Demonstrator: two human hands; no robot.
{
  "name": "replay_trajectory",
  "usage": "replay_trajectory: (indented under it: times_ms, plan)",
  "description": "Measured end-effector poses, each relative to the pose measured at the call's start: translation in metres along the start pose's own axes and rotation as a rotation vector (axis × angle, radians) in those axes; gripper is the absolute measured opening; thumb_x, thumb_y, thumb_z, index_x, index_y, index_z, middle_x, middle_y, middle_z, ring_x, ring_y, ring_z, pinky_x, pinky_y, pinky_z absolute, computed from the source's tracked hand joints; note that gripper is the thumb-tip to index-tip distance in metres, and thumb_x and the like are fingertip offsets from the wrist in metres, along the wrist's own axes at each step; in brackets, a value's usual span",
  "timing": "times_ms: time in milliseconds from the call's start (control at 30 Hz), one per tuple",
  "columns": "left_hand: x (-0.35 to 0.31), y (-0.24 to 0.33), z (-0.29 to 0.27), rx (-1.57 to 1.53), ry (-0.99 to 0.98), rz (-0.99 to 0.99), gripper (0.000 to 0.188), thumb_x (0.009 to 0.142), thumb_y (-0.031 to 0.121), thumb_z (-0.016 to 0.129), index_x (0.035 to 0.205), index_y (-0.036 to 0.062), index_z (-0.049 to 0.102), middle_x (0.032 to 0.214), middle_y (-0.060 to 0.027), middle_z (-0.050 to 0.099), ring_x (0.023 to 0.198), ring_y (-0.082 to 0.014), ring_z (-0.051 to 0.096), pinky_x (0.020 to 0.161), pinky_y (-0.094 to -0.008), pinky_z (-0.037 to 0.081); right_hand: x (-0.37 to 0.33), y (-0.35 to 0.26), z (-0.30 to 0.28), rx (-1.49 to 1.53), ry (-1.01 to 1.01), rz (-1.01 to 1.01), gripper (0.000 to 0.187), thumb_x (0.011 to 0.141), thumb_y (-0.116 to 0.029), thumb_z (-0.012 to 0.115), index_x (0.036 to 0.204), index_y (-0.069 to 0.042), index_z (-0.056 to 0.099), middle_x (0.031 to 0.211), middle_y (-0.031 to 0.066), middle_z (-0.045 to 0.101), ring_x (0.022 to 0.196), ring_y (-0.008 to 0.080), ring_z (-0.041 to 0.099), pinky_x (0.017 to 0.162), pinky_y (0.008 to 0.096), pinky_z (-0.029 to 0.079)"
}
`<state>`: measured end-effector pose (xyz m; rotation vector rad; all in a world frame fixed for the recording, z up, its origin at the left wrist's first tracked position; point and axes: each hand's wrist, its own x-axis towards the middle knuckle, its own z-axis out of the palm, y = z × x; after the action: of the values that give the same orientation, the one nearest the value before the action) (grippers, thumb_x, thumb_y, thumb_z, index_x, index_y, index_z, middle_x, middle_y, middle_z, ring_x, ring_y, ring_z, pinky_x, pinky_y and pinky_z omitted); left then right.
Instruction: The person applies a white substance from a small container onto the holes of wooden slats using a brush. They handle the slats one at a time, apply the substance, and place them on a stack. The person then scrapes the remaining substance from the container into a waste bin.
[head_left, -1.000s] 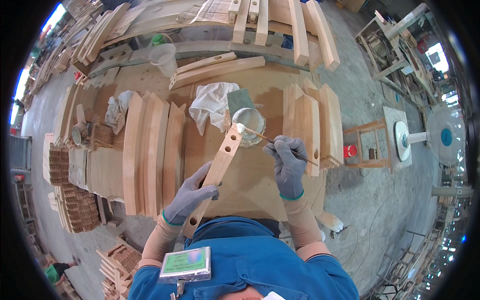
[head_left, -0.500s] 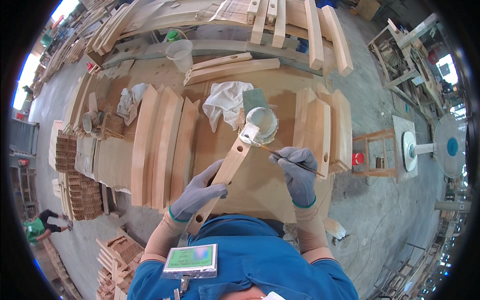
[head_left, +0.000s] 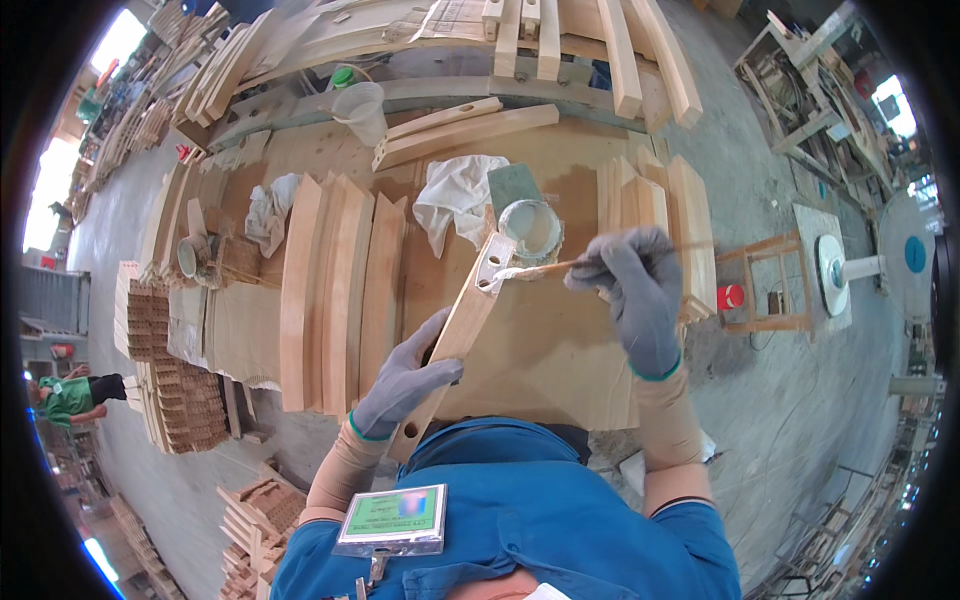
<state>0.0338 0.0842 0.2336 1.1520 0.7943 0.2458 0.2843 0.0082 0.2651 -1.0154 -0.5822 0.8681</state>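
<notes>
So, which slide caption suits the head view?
Left hand grips wooden bar; brush in right hand touches its whitened end.

Woodworking wkshp. Bench (head_left: pixel 540 380) covered w/ cardboard; on it, stacks of shaped timber (head_left: pixel 340 300) L & R, 1 pot (head_left: pixel 530 228) w/ white-smeared rim, 2 crumpled rags (head_left: pixel 452 195). Drilled wood bar (head_left: pixel 470 320) & thin brush (head_left: pixel 552 268) in use over bench. 2nd bench (head_left: pixel 575 22) beyond, more bars laid on it. Bare grey concrete flr (head_left: pixel 780 430), stacked small cut blocks (head_left: pixel 180 380) L. Fan (head_left: pixel 860 268) & rough timber stand (head_left: pixel 800 135) R. 1 co-worker in green top (head_left: pixel 68 398), far L.
</notes>
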Motion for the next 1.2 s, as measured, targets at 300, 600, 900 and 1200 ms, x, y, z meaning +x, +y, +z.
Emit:
replay_trajectory:
  times_ms: [300, 600, 900, 1200]
  plan:
    - [-0.008, -0.010, 0.000, 0.036, 0.017, 0.113, 0.076, 0.075, 0.014, 0.071, 0.141, -0.0009, 0.036, 0.123, -0.0076, 0.053, 0.111, -0.0137, 0.049, 0.097, -0.0261, 0.038, 0.022, -0.032, 0.041, -0.770, -0.495, -0.235, 0.019, 0.087, -0.010, 0.066, 0.078, -0.001, 0.051, 0.067, 0.0053, 0.056, 0.062, 0.0106, 0.059, 0.056, 0.0250, 0.048]
    - [-0.022, -0.007, -0.003, 0.043, 0.002, 0.045, 0.072, 0.076, 0.013, 0.067, 0.140, -0.0003, 0.038, 0.117, -0.0062, 0.055, 0.100, -0.0116, 0.052, 0.088, -0.0250, 0.043, 0.013, -0.051, 0.042, -0.670, -0.450, -0.053, 0.014, 0.088, -0.003, 0.062, 0.080, -0.002, 0.051, 0.074, 0.0048, 0.059, 0.070, 0.0086, 0.062, 0.062, 0.0223, 0.051]
    - [-0.034, -0.004, -0.012, -0.109, -0.049, 0.036, 0.076, 0.076, 0.026, 0.065, 0.142, 0.0033, 0.036, 0.099, -0.0087, 0.055, 0.078, -0.0136, 0.058, 0.074, -0.0266, 0.048, -0.054, 0.008, 0.023, -0.144, -0.161, -0.309, 0.018, 0.082, 0.009, 0.063, 0.083, -0.001, 0.048, 0.091, 0.0151, 0.063, 0.082, 0.0170, 0.064, 0.072, 0.0291, 0.055]
    - [-0.037, -0.008, -0.006, -0.069, -0.039, 0.068, 0.074, 0.072, 0.036, 0.073, 0.129, -0.0024, 0.045, 0.101, -0.0119, 0.062, 0.081, -0.0211, 0.064, 0.073, -0.0328, 0.053, -0.056, 0.040, 0.020, -0.260, -0.098, -0.495, 0.022, 0.079, 0.015, 0.061, 0.083, -0.001, 0.047, 0.098, 0.0176, 0.062, 0.087, 0.0222, 0.065, 0.080, 0.0344, 0.057]
